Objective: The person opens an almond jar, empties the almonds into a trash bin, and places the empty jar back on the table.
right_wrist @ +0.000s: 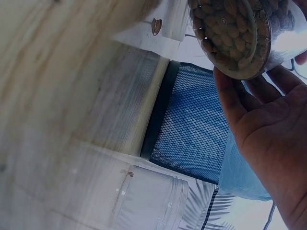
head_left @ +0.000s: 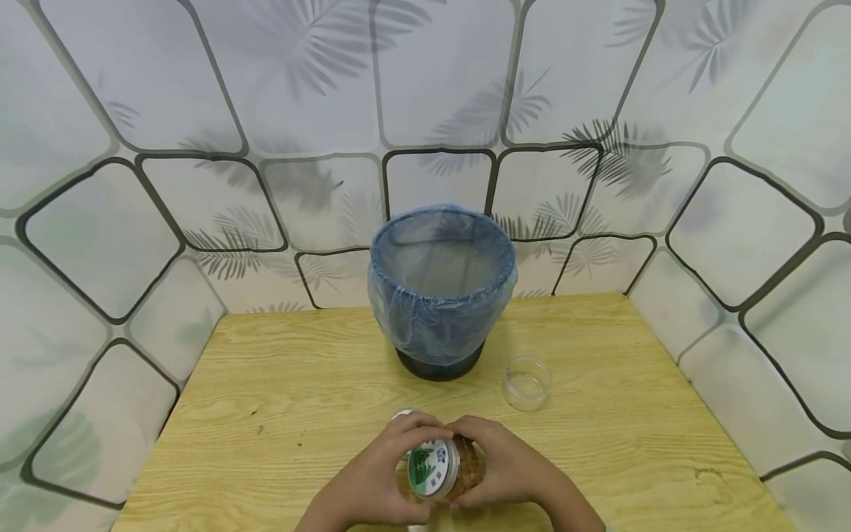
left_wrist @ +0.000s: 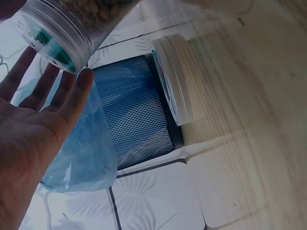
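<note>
Both hands on the jar [head_left: 470, 467], held sideways over the near part of the bench [head_left: 266, 414], roughly mid-width; L hand [head_left: 377, 473] curled round the lid [head_left: 428, 467] end, thumb on the near side, fingers over the far side; R hand [head_left: 508, 464] grips the base end the same way, fingers & thumb round the clear wall; lid is on, w/ white & green top & leaf print, facing L & twd the person; brown nuts [right_wrist: 225, 28], almond-like, visible thru the base.

2nd cap [left_wrist: 178, 81] just beyond L hand, partly hidden in the head view; can't tell if it sits on anything.

Bin [head_left: 439, 367] at back of bench, near the wall [head_left: 199, 118]; blue mesh, dark base, upright; thin bluish bag [head_left: 439, 329] lines it & folds over the rim; open clear tub [head_left: 527, 399] upright on bench, just R of bin's base, apart from R hand; wall has line & leaf pattern.
</note>
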Available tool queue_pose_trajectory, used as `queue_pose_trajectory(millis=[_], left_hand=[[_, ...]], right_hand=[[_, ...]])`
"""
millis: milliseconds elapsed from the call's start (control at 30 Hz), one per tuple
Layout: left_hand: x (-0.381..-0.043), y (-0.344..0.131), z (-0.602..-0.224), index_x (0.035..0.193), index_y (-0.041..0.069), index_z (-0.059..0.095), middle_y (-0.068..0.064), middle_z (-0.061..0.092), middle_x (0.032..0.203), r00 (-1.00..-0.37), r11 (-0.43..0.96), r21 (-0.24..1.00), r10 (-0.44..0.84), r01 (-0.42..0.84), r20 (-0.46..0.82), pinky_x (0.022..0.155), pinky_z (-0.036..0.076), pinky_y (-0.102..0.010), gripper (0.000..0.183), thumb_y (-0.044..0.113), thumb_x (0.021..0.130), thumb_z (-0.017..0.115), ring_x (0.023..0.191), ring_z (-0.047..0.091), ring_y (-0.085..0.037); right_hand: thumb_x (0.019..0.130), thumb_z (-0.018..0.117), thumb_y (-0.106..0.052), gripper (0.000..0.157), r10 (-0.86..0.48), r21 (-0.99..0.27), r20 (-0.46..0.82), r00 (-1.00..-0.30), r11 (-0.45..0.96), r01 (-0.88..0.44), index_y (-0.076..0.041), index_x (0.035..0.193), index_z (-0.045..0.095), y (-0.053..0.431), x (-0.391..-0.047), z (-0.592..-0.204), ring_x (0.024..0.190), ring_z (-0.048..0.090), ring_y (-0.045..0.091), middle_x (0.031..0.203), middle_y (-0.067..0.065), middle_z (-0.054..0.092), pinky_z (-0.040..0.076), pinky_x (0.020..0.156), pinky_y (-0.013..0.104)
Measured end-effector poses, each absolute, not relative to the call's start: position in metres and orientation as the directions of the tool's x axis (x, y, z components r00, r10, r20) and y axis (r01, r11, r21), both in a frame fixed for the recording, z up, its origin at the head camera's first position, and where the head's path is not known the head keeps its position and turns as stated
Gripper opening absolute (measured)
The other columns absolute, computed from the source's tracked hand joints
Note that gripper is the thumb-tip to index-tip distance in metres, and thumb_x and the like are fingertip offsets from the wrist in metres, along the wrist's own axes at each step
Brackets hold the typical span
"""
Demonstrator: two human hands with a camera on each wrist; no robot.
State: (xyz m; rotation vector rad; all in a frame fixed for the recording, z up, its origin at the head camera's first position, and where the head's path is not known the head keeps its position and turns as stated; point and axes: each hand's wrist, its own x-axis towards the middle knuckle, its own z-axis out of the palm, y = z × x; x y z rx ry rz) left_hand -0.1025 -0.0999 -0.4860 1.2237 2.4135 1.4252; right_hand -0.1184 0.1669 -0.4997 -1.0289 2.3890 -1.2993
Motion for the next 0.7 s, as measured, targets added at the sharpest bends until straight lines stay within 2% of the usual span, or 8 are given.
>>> queue_pose_trajectory(millis=[167,433,700], left_hand=[[-0.1027,-0.0991,-0.4872,0.144,0.029,0.063,0.011,0.056,0.14,-0.707,0.257,0.787,0.643,0.561,0.295,0.101,0.057,-0.033,0.074,0.016,0.077,0.092,0.123,0.056,-0.011],[-0.1039,-0.0978,-0.4875,0.137,0.028,0.067,0.014,0.062,0.127,-0.768,0.278,0.82,0.579,0.501,0.273,0.083,0.062,-0.03,0.062,0.041,0.082,0.093,0.111,0.065,-0.008],[-0.1039,-0.0984,-0.4907,0.136,0.03,0.067,0.013,0.062,0.125,-0.775,0.286,0.82,0.57,0.497,0.271,0.078,0.062,-0.028,0.059,0.045,0.084,0.091,0.108,0.064,-0.008]], right_hand=[[0.073,0.1,-0.041,0.08,-0.668,-0.803,0.11,-0.736,0.377,-0.462,-0.039,0.142,0.06,0.1667,-0.1181,-0.4998,0.119,0.065,0.006,0.131,-0.017,0.068,0.056,0.104,0.031],[0.072,0.101,-0.038,0.082,-0.661,-0.798,0.105,-0.743,0.39,-0.46,-0.036,0.143,0.061,0.1644,-0.1167,-0.4952,0.118,0.065,0.005,0.131,-0.018,0.068,0.056,0.105,0.032],[0.073,0.1,-0.038,0.081,-0.667,-0.809,0.077,-0.741,0.392,-0.437,-0.036,0.144,0.061,0.165,-0.1162,-0.496,0.119,0.065,0.006,0.133,-0.017,0.067,0.056,0.104,0.032]])
